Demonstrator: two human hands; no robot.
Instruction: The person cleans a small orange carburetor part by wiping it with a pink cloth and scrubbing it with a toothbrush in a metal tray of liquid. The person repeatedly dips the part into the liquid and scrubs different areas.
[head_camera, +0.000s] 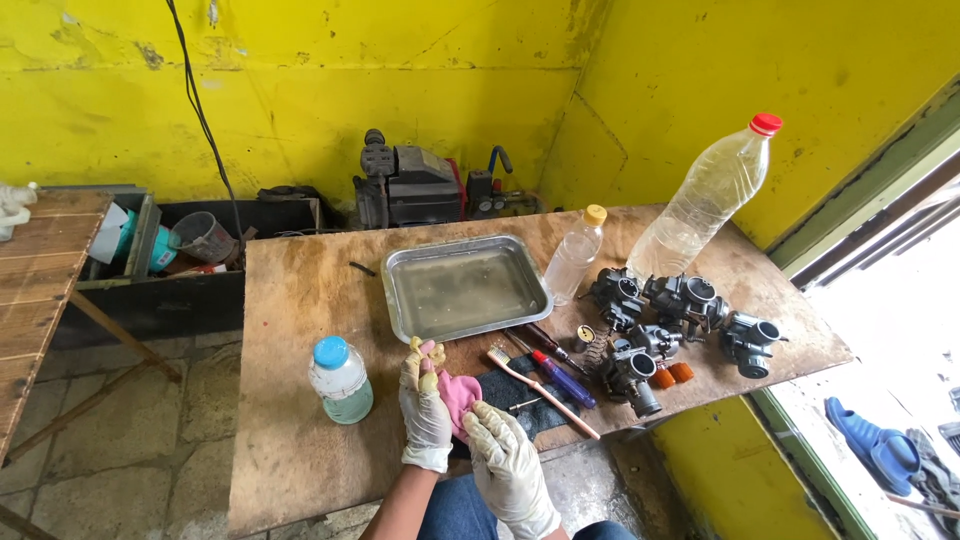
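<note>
Pink cloth (458, 392): pinched between gloved left hand (425, 410) and gloved right hand (508, 462), both closed on it, above the bench (290, 430) edge. Toothbrush (540, 390) just right of the hands; blue-capped bottle (340, 380) just left; metal tray (462, 287) beyond.

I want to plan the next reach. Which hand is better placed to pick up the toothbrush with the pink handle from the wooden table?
Probably the right hand: the pink-handled toothbrush lies just to its right, nearer than to the left hand. Both gloved hands touch the pink cloth.
</note>
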